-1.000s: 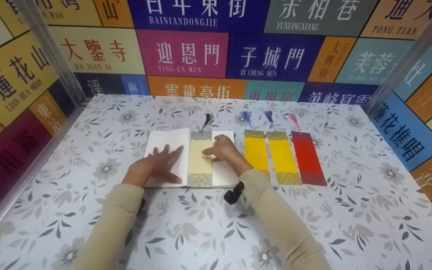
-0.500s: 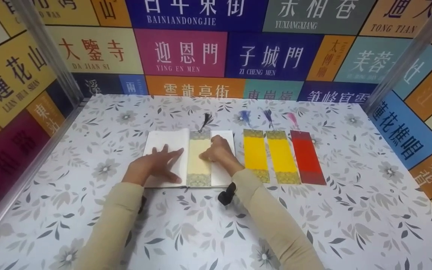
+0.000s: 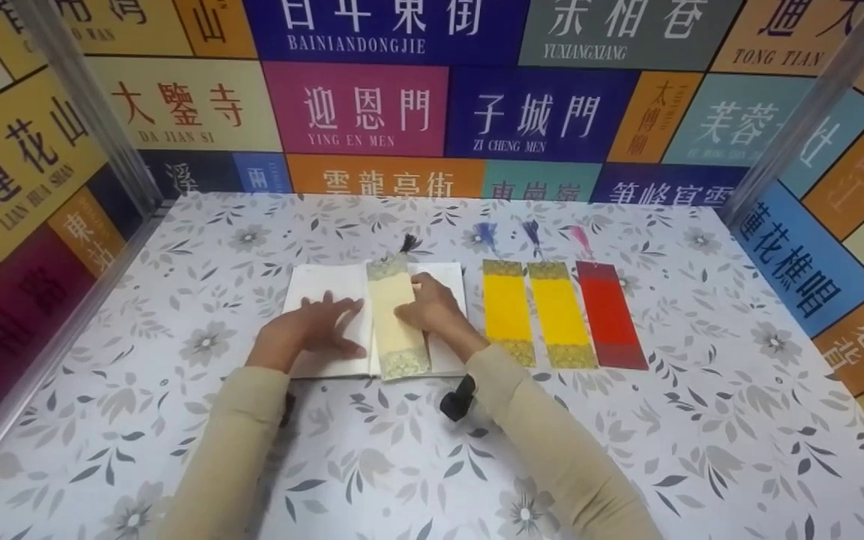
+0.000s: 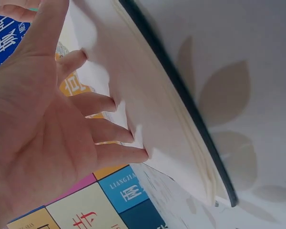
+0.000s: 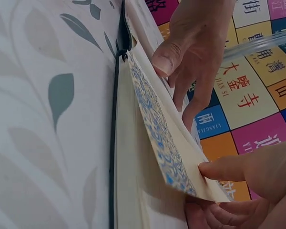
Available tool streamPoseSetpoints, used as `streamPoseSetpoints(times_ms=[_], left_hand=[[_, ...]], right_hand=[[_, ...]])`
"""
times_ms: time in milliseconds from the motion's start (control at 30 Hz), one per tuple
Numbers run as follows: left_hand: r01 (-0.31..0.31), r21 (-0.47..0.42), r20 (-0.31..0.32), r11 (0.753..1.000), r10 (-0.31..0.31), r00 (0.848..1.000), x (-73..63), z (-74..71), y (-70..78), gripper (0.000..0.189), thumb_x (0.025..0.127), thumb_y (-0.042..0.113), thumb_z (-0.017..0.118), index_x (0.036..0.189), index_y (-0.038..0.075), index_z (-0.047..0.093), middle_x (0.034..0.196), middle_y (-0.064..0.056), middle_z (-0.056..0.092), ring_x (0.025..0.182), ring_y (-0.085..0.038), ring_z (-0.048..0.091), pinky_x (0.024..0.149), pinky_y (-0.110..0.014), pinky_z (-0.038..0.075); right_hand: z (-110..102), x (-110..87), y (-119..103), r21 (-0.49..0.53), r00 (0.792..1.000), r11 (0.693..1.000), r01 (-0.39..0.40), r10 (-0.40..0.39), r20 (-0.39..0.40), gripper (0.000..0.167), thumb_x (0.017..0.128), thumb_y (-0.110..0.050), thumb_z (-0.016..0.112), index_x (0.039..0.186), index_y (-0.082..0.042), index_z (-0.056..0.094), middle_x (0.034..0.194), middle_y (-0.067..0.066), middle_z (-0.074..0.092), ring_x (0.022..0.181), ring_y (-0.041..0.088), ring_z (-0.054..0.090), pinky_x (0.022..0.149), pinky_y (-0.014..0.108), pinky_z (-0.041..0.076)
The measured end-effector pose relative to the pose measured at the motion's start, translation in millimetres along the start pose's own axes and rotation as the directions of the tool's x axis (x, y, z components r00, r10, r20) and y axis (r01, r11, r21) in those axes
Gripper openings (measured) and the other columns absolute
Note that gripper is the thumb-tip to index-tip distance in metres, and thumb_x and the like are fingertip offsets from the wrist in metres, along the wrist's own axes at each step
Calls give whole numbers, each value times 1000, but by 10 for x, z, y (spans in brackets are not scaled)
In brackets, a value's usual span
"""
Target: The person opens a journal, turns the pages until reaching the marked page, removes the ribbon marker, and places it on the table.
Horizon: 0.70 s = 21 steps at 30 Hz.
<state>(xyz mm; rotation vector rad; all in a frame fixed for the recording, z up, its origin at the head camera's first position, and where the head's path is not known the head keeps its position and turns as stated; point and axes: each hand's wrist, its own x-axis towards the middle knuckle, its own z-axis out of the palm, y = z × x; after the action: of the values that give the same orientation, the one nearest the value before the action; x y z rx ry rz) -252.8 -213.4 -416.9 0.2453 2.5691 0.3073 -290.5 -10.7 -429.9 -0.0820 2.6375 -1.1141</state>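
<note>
An open notebook (image 3: 327, 283) with blank white pages and a dark cover lies on the table. On its left page rest the spread fingertips of my left hand (image 3: 304, 328), holding it down; the left wrist view shows those fingers (image 4: 119, 157) reaching to the paper. My right hand (image 3: 439, 306) pinches the right edge of a cream bookmark (image 3: 396, 311) with patterned ends and a black tassel (image 3: 409, 243). In the right wrist view the thumb is on top of the bookmark (image 5: 158, 131) and fingers are beneath; that edge is lifted off the page, tilted.
Right of the notebook lie two yellow bookmarks (image 3: 507, 311) (image 3: 563, 311) with blue and purple tassels, then a red bookmark (image 3: 612, 315) with a pink tassel. Panels of coloured place-name signs (image 3: 372, 105) stand behind and beside the floral-covered table (image 3: 372, 465).
The cream bookmark lay flat near the notebook's fold; its right edge is now raised in my right hand and it sits slightly turned. My left hand has stayed on the left page.
</note>
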Motion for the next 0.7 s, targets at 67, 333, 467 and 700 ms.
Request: streamPoseSetpoints(times_ms=[67, 333, 467, 700], left_hand=[[-4, 20, -4, 1000, 4, 1000, 3, 8, 4, 96, 92, 62, 60, 162, 16, 12, 162, -36, 1, 142, -69, 3, 117, -76, 9], [-5, 22, -29, 1000, 6, 1000, 7, 38, 17, 93, 93, 59, 59, 162, 17, 14, 162, -35, 2, 142, -68, 5, 117, -76, 12], [-16, 7, -38, 1000, 16, 999, -2, 37, 27, 93, 93, 56, 61, 162, 16, 14, 163, -34, 3, 143, -67, 5, 117, -76, 11], [12, -29, -42, 1000, -13, 999, -44, 41, 28, 94, 92, 52, 64, 163, 20, 11, 164, -32, 2, 144, -65, 4, 114, -79, 13]], right_hand=[[-4, -12, -9, 33, 998, 999, -9, 7, 59, 67, 84, -10, 69, 147, -10, 47, 130, 17, 65, 84, 19, 62, 72, 27, 56], [-117, -13, 28, 167, 986, 986, 2, -29, 162, 69, 86, -4, 61, 152, -13, 44, 122, 19, 67, 78, 13, 57, 71, 21, 51], [-289, -10, 53, 323, 980, 945, -41, -24, 196, 69, 87, -1, 54, 153, -15, 41, 112, 16, 65, 80, 16, 59, 70, 25, 52], [-726, -64, 98, 439, 974, 894, -94, -10, 228, 70, 89, -1, 53, 155, -16, 38, 88, 1, 54, 78, 16, 48, 67, 30, 40]])
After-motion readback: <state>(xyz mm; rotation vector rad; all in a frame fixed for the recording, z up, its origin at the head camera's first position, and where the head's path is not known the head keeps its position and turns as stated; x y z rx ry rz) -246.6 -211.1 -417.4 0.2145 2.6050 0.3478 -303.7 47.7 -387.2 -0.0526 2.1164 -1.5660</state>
